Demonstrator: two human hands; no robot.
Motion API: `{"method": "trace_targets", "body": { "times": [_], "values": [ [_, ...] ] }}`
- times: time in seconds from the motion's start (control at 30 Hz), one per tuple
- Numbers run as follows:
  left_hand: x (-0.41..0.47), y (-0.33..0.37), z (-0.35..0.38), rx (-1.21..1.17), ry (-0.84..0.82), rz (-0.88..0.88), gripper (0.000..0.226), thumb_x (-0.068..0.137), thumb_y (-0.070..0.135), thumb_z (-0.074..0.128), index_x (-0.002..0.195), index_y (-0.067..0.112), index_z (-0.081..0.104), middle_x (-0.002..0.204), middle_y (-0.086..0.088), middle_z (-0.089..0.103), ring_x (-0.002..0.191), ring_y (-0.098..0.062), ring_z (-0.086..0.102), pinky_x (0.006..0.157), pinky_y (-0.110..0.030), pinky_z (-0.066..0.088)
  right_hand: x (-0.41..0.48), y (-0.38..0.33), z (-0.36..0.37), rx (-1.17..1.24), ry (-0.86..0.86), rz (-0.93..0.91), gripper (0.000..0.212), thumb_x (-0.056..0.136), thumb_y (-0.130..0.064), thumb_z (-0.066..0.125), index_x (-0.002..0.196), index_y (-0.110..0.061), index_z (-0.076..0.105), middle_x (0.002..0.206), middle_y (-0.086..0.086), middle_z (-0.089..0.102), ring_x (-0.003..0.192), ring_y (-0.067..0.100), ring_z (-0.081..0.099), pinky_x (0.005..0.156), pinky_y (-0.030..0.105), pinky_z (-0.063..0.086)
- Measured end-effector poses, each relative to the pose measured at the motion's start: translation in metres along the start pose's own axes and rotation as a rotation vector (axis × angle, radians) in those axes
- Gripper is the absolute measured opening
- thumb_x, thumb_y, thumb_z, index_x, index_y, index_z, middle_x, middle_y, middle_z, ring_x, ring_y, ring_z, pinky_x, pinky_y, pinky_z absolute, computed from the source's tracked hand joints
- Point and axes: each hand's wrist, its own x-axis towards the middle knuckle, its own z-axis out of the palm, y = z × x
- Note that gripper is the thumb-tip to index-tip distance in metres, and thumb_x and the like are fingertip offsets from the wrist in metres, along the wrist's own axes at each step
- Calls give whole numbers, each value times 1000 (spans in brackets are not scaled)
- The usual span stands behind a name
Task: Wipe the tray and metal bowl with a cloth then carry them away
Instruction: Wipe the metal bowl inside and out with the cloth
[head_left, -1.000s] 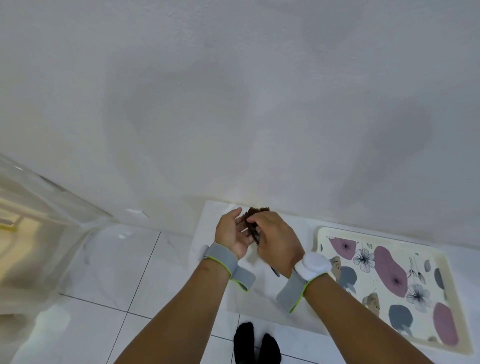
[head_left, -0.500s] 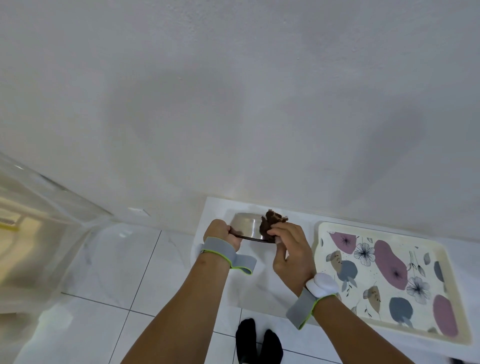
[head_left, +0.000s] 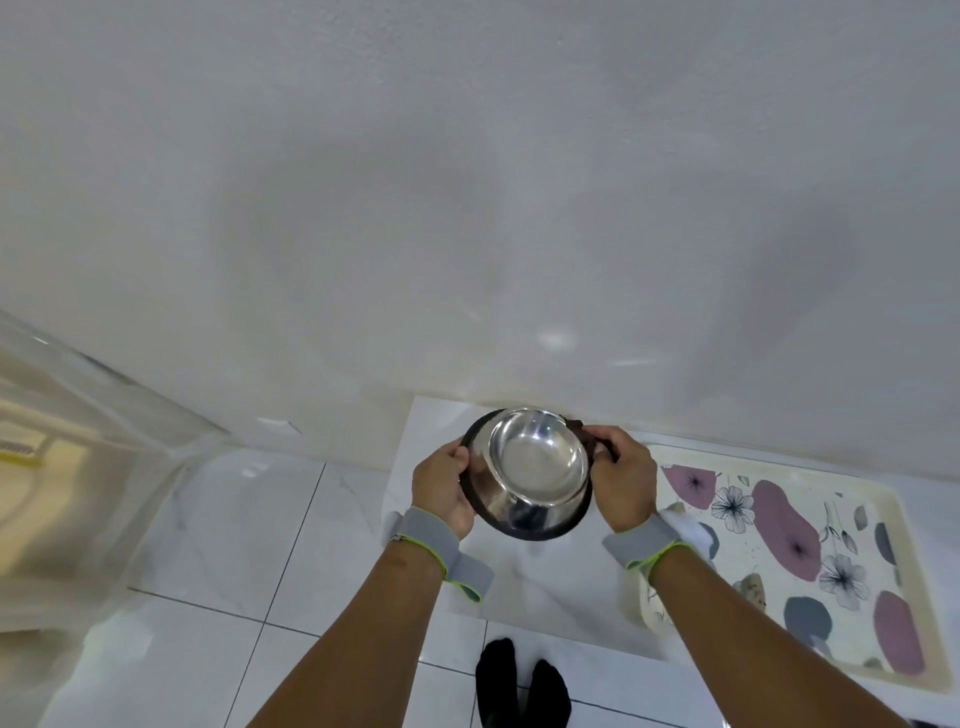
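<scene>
Bowl (head_left: 535, 462) inverted, both hands grasping rim: left (head_left: 445, 486) at 9, right (head_left: 621, 480) with cloth (head_left: 577, 431) at 3 | tray (head_left: 810, 566) on floor (wiped? unclear) | carrying pending

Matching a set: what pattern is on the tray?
Flowers and purple-grey blobs on cream tray; head view.

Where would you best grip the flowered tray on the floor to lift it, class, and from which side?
Grip the tray by its raised rim, on its two long edges, one hand to each, coming from above. It lies flat on the floor, so only the rim offers a hold. Both hands are busy now: left hand and right hand hold the bowl.
</scene>
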Motion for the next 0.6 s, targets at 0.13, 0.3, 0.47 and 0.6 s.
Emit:
{"method": "trace_targets", "body": {
  "times": [0.13, 0.3, 0.47, 0.6],
  "values": [
    [-6, 4, 11, 141, -119, 52, 34, 100, 4, 38, 117, 7, 67, 102, -14, 68, 90, -29, 62, 75, -37, 54, 11, -19, -3, -31, -51, -133, 41, 81, 13, 41, 98, -11, 69, 95, -2, 68, 94, 18, 63, 77, 4, 40],
    [-12, 2, 31, 303, -216, 126, 32, 98, 0, 40, 115, 4, 67, 91, -16, 69, 83, -28, 64, 66, -29, 55, 3, -41, -5, -155, -369, -581, 48, 60, 0, 46, 102, -12, 67, 110, 2, 65, 108, 18, 57, 93, 25, 44],
    [-8, 15, 27, 389, -165, 231, 34, 97, 1, 42, 104, 11, 74, 73, -10, 58, 65, -24, 48, 59, -28, 44, 11, -20, -14, -56, -228, -452, 45, 74, 0, 41, 108, -19, 65, 110, 0, 66, 104, 20, 61, 93, 35, 49],
    [-16, 12, 32, 403, -204, 254, 32, 98, -1, 43, 102, 11, 73, 77, -14, 61, 66, -23, 57, 54, -24, 54, 7, -22, -10, -171, -212, -528, 50, 69, 8, 42, 108, -13, 65, 110, 2, 66, 105, 23, 58, 93, 40, 48]
  ]
}}
